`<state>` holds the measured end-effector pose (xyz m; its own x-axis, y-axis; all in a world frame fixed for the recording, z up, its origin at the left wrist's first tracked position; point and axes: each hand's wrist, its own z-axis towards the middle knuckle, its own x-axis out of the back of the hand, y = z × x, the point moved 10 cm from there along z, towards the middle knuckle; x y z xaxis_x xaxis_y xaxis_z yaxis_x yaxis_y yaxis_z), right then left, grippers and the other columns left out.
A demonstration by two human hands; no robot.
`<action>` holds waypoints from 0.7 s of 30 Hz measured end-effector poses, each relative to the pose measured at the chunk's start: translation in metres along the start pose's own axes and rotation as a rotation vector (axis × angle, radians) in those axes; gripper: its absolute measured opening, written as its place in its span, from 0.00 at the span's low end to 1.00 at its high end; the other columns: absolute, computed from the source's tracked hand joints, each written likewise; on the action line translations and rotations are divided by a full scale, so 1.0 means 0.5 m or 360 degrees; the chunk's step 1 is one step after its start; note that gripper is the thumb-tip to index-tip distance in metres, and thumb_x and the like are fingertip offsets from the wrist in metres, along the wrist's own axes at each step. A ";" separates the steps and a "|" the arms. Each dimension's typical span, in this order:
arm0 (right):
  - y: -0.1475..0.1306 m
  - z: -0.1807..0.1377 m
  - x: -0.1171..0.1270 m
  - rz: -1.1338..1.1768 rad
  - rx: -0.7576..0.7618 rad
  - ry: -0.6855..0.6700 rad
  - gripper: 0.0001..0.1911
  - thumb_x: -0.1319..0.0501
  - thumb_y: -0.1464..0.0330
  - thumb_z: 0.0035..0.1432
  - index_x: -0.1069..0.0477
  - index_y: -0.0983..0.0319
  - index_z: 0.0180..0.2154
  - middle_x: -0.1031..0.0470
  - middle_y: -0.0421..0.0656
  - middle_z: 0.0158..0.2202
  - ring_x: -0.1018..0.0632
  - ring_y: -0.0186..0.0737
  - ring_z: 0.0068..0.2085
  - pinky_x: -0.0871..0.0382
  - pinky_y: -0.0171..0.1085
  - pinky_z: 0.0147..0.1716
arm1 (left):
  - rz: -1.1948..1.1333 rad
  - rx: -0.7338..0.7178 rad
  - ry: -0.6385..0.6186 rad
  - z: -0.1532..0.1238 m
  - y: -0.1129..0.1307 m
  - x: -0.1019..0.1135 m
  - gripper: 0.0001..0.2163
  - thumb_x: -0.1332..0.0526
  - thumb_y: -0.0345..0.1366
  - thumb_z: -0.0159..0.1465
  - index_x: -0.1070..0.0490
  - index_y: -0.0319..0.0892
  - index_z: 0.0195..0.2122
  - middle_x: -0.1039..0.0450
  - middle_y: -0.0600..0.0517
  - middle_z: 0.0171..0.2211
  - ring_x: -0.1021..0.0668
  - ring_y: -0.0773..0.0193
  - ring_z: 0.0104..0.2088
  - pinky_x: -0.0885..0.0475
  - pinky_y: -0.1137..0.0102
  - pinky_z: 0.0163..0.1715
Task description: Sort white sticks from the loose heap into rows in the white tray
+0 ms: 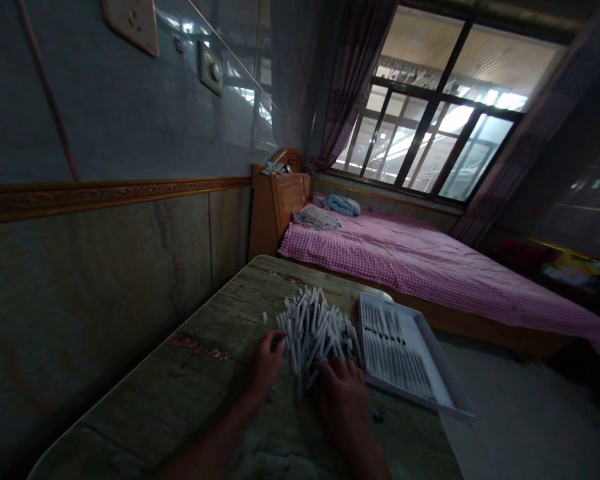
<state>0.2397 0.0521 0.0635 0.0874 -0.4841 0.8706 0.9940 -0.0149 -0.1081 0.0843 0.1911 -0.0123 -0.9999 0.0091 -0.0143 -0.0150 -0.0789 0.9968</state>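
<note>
A loose heap of slim white pen-like sticks [313,323] lies on the table, pointing many ways. At its left edge is my left hand [266,367], thumb and forefinger curled together; what lies between them is too dark to make out. My right hand [344,393] rests at the near right side of the heap, back of the hand up, fingers bent down into the sticks and their tips hidden. Right of the heap sits a shallow white tray [443,360] with similar sticks laid side by side in two rows. A small white piece [265,318] lies apart on the left.
The wood-patterned table [180,380] stands along a tiled wall [130,267]. Beyond its far edge is a bed [405,260] with a pink checked cover and a wooden headboard [285,200]. The tray reaches over the table's right edge, above the floor [510,393].
</note>
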 end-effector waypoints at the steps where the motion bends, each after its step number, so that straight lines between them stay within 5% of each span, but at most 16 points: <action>1: -0.012 0.005 -0.007 -0.0022 0.0003 -0.0020 0.14 0.40 0.75 0.55 0.24 0.52 0.40 0.26 0.43 0.36 0.28 0.46 0.39 0.40 0.42 0.39 | 0.0010 0.0000 0.0002 0.000 0.000 0.000 0.09 0.42 0.35 0.53 0.26 0.42 0.35 0.21 0.49 0.34 0.20 0.56 0.39 0.26 0.63 0.44; 8: 0.009 0.000 -0.032 -0.0032 -0.0064 0.0018 0.14 0.38 0.78 0.54 0.25 0.52 0.35 0.26 0.42 0.35 0.28 0.45 0.39 0.41 0.41 0.39 | 0.0200 -0.0102 -0.0048 0.000 0.008 -0.014 0.08 0.43 0.33 0.53 0.26 0.43 0.31 0.22 0.49 0.33 0.21 0.56 0.39 0.27 0.61 0.45; 21: 0.022 -0.047 0.045 0.0406 0.0188 0.0677 0.06 0.45 0.71 0.63 0.31 0.57 0.39 0.25 0.42 0.34 0.26 0.41 0.36 0.35 0.40 0.38 | 0.0269 -0.0373 -0.0182 -0.042 0.064 -0.046 0.11 0.42 0.32 0.54 0.24 0.44 0.37 0.23 0.48 0.38 0.21 0.57 0.41 0.26 0.63 0.44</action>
<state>0.2511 0.0207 0.0707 0.3186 -0.7731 0.5485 0.9472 0.2374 -0.2156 0.1066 0.1677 0.0181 -0.9812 0.0871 0.1720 0.1365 -0.3165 0.9387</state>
